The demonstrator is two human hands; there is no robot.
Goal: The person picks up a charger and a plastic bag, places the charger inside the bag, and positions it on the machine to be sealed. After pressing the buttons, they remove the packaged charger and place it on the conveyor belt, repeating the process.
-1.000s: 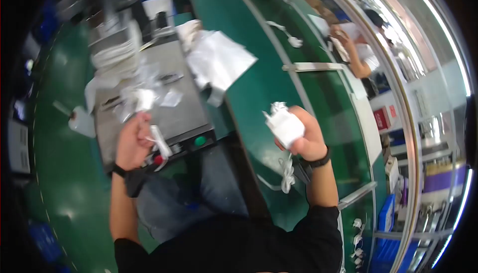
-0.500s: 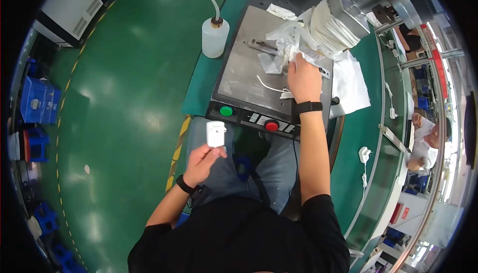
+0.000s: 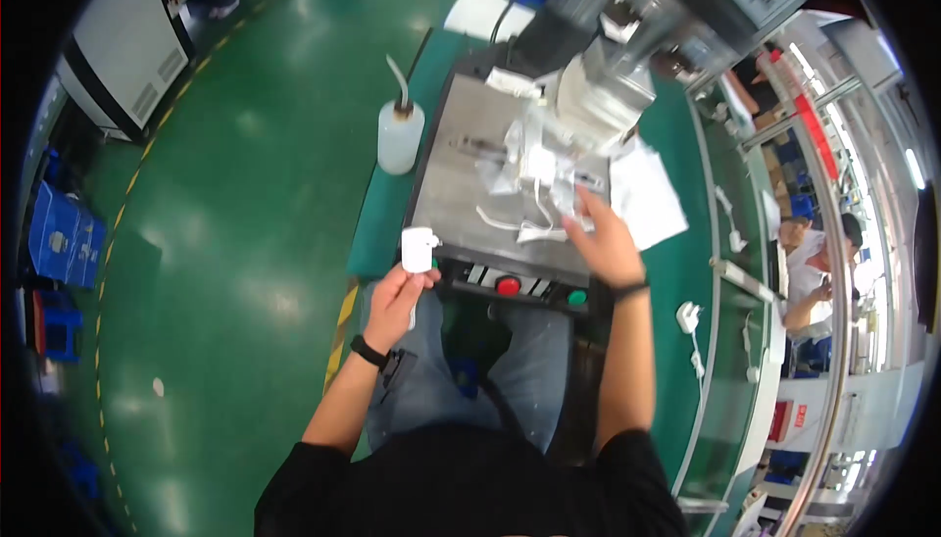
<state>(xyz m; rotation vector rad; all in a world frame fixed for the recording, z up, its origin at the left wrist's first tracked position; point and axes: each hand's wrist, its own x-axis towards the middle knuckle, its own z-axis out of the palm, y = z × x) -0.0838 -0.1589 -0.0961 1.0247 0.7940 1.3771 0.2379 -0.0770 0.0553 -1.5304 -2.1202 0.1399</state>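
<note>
My left hand (image 3: 394,304) pinches a white power adapter (image 3: 418,249) by its lower end, holding it upright in front of the machine's near left corner. My right hand (image 3: 612,245) is open, a little blurred, thumb and fingers apart over the near right part of the grey metal plate (image 3: 446,199). Just beyond its fingers, a white block-shaped piece (image 3: 538,165) sits in the middle of the plate among clear plastic sheeting (image 3: 500,172). A white cable (image 3: 539,233) runs from it toward the plate's near edge.
A machine head wrapped in white cloth (image 3: 593,106) overhangs the plate's far side. A red button (image 3: 507,286) and a green button (image 3: 577,297) line the front. A squeeze bottle (image 3: 401,140) stands left; white paper (image 3: 647,199) lies right. People sit beyond the rail (image 3: 833,341).
My right hand has come off the middle of the plate, back toward me, and its fingers have spread. My left hand still holds the adapter. The whole view has shifted.
</note>
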